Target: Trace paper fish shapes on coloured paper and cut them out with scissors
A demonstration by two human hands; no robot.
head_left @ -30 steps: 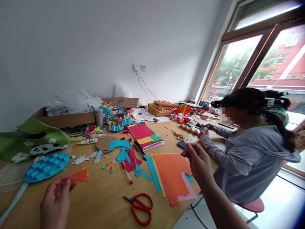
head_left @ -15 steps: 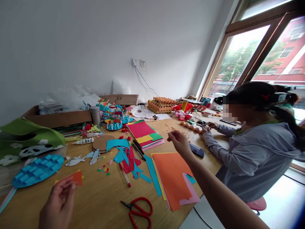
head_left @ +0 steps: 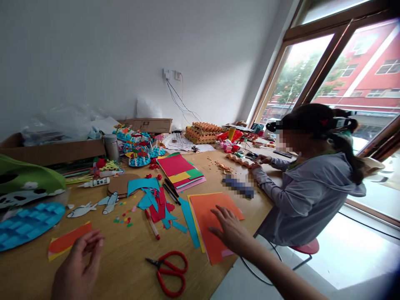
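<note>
My right hand (head_left: 229, 228) lies flat with fingers spread on the orange paper sheet (head_left: 206, 212) near the table's front edge. My left hand (head_left: 76, 266) hovers low at the left, fingers loosely curled, holding nothing. An orange and yellow paper piece (head_left: 67, 241) lies on the table just beyond it. Red-handled scissors (head_left: 170, 271) lie between my hands.
Blue and red paper scraps (head_left: 154, 200), a stack of coloured sheets (head_left: 181, 171), a blue paper fish shape (head_left: 28, 223), a glue bottle (head_left: 95, 182) and a cardboard box (head_left: 53, 152) crowd the wooden table (head_left: 125, 258). A person in a grey hoodie (head_left: 308, 196) sits at the right.
My right hand dropped from mid-air onto the orange sheet and opened flat. My left hand let go of the orange piece, which now lies on the table. The view shifted right.
</note>
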